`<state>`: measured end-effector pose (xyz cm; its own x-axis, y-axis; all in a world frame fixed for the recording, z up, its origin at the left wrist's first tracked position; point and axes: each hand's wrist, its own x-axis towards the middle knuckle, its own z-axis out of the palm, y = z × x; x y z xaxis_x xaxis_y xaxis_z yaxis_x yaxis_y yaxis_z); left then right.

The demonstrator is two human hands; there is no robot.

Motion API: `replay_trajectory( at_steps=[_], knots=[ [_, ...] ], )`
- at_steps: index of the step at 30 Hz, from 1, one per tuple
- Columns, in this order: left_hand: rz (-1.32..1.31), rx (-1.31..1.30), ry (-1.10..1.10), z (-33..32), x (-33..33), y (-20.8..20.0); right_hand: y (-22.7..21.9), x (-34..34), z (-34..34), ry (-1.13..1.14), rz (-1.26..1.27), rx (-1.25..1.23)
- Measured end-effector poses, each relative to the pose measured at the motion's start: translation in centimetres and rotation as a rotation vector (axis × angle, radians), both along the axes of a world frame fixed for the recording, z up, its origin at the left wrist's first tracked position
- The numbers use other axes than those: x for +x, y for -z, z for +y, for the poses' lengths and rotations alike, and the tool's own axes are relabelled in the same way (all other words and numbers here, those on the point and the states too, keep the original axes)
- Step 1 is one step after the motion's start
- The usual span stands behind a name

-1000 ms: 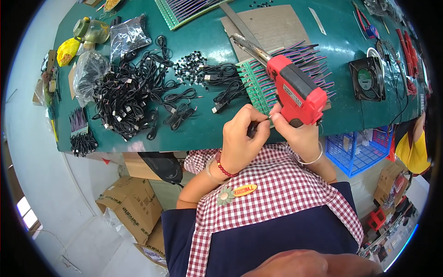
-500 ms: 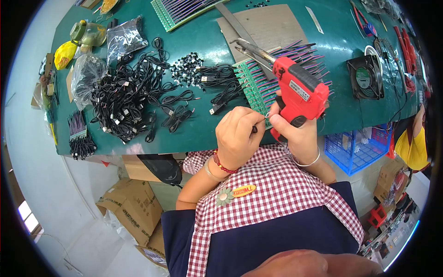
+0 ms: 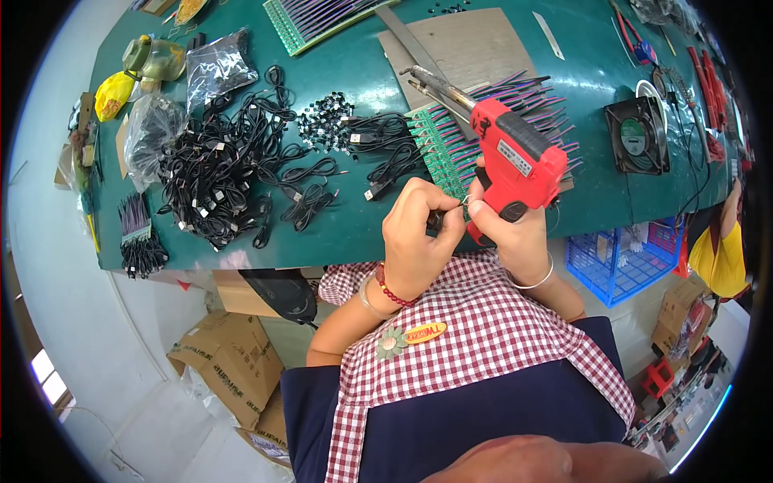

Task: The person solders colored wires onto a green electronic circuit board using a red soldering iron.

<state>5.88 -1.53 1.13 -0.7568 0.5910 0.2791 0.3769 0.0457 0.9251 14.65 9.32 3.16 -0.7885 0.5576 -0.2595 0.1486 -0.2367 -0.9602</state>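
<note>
A tangled, rubbery cable heap sprawls left of the grip, the left hand pinches closed on a thin black cord, a flat green board lies just beyond, and the right hand wraps a red plastic gun.

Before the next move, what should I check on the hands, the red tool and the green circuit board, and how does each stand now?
1. Right hand holding the red gun-shaped tool: ok.
2. Left hand holding the dark cable-like item: ok, pinched, partly hidden by fingers.
3. Tool's metal tip pointing away from both hands: ok.
4. Green circuit board within reach: ok, just beyond the hands.
5. Tip hot: cannot tell.
6. Black cable pile untangled: not ok, loosely heaped.
</note>
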Motion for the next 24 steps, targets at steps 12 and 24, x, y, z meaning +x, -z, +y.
replay_trajectory(
  at_steps=[12,24],
  knots=[
    [0.075,-0.106,0.087,0.1,-1.4,-0.1,0.1,-0.6,0.9,0.079,0.025,0.026],
    [0.399,-0.359,-0.011,0.8,-4.2,0.8,0.7,1.9,1.6,0.200,-0.056,0.040]
  ],
)
